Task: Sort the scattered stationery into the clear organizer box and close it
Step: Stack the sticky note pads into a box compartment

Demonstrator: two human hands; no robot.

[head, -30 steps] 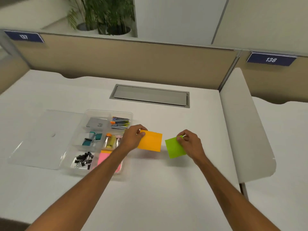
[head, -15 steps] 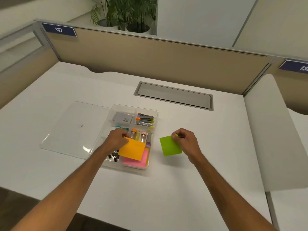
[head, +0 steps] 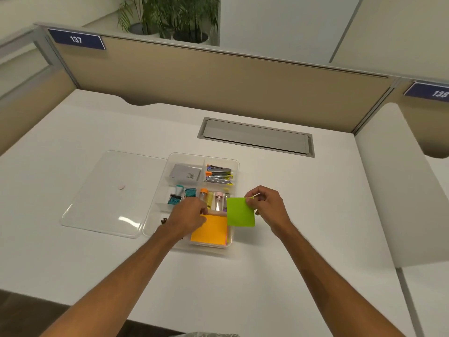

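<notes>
The clear organizer box (head: pixel 235 166) sits open on the white desk, its compartments holding staplers, binder clips, small tubes and a grey box. My left hand (head: pixel 188 214) pinches the top corner of an orange sticky-note pad (head: pixel 210 230), which lies in the front right compartment on top of a pink pad. My right hand (head: pixel 266 207) holds a green sticky-note pad (head: pixel 240 212) by its upper right corner, lifted over the box's right edge. The clear lid (head: pixel 109 193) lies flat to the left of the box.
A grey cable hatch (head: pixel 255 137) is set into the desk behind the box. Beige partition panels (head: pixel 218 86) stand along the back, and a white divider (head: pixel 398 190) borders the desk on the right. Potted plants stand beyond the partition.
My left hand carried the orange pad left and set it down into the front right compartment. My right hand brought the green pad left, up to the box's right edge.
</notes>
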